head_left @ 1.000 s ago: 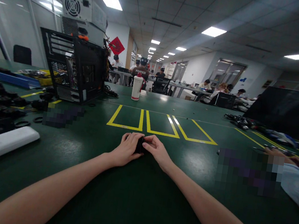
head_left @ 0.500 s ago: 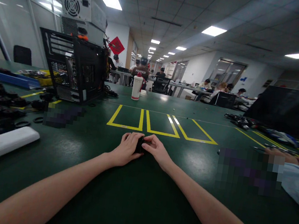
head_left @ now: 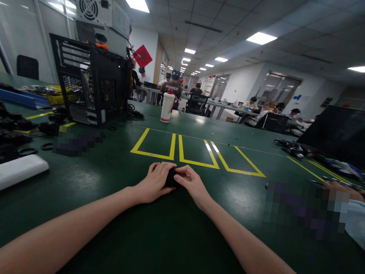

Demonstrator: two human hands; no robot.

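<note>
Staying unmoved, the bare left hand [head_left: 155, 181] clasps a small black block-like object [head_left: 170, 179]; the bare right hand [head_left: 192, 184] touches its right side, grip unclear; handling seems steady.

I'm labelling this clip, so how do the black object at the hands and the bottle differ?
The black object is dark and mostly hidden by fingers; the bottle is mainly white with a red top.
The black object is between the left hand and right hand; the bottle stands upright on the table, untouched.
The black object is nearer the camera than the bottle.
</note>
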